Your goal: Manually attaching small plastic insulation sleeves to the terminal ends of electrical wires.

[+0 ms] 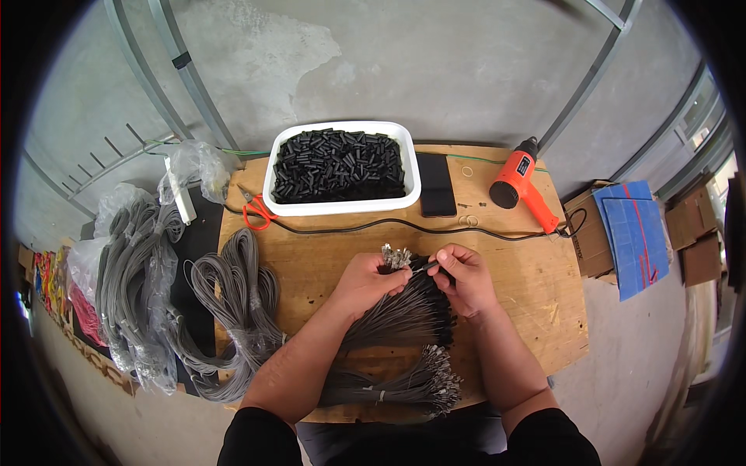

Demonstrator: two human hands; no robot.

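My left hand (364, 284) is closed around a few thin grey cables, with a cluster of silvery metal cable ends (395, 255) sticking up above its fingers. Between the thumb and fingers of my right hand (468, 281) is a small black sleeve (429, 266), held close beside the left fingertips. A fan of grey cables (392, 318) lies under both hands, many with black sleeves at their right ends. Nearer to me rests a tied cable bundle (373, 391) with bare metal ends. Whether the held sleeve is on a cable I cannot tell.
A white tub (342, 208) full of short black sleeves stands at the back. Beside it lie a black phone-like slab (437, 185), orange-handled scissors (259, 213) and an orange heat gun (519, 182). A black cord (388, 223) crosses the wooden table (536, 295). Coiled grey cables (237, 287) fill the left.
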